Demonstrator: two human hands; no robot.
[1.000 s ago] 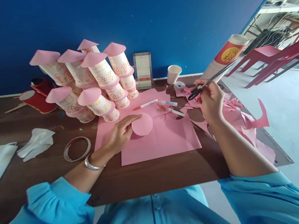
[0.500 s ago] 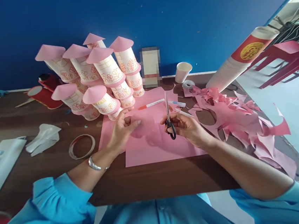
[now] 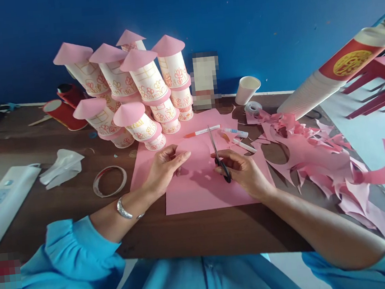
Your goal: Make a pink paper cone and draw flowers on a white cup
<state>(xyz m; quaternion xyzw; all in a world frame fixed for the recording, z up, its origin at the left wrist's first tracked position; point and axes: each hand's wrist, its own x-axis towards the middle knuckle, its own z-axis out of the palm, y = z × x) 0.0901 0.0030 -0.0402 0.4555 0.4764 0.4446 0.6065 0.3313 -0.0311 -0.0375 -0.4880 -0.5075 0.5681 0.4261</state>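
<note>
One pink disc (image 3: 197, 157) pinched in left hand (image 3: 162, 169) — near right hand (image 3: 244, 170), fingers closed around scissors (image 3: 225, 170).

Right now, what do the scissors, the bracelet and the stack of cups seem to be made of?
The scissors: metal blades, with a grey shine; handles probably smooth plastic, black and rounded.
The bracelet: likely polished metal, silvery with bright highlights.
The stack of cups: probably matt paper, white with thin rims; any coating unclear.
</note>
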